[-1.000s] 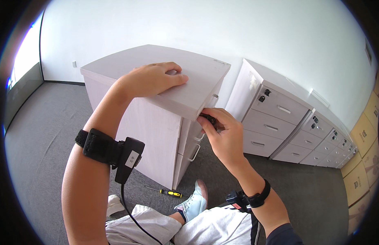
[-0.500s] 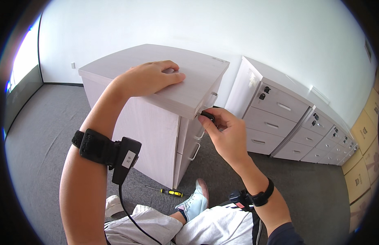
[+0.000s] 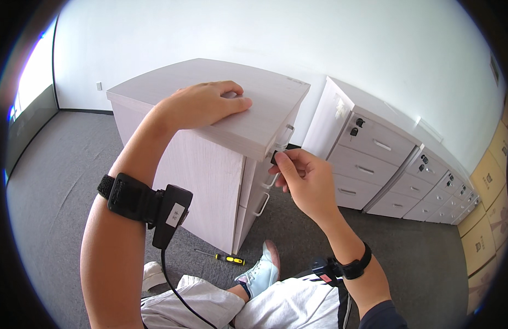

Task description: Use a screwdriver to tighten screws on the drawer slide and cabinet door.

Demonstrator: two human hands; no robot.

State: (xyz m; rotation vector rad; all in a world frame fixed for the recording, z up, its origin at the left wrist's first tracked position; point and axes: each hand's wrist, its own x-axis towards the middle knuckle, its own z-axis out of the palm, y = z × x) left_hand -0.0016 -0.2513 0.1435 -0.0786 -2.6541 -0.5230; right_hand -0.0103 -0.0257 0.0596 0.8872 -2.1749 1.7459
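Note:
In front of me stands a pale wood-grain drawer cabinet (image 3: 204, 181), its drawer side with metal handles turned to the right. My left hand (image 3: 207, 104) lies on the cabinet's top near the front edge, fingers loosely bent and thumb apart, with nothing in it. At the top drawer, just under the overhanging top, my right hand (image 3: 309, 178) pinches a black key (image 3: 274, 158) between thumb and forefinger. The key's tip and the lock are hidden by the fingers and the cabinet edge. Both forearms wear strapped black devices.
A yellow-and-black screwdriver (image 3: 230, 259) lies on the grey carpet beside my shoe (image 3: 263, 268). Along the wall at right runs a row of similar cabinets (image 3: 369, 156), with black keys hanging at their locks. Cardboard boxes (image 3: 477, 244) are stacked at far right.
My right hand has turned at the wrist, its lower fingers now more visible below the thumb, while it stays on the key. The left hand keeps its place on the cabinet top.

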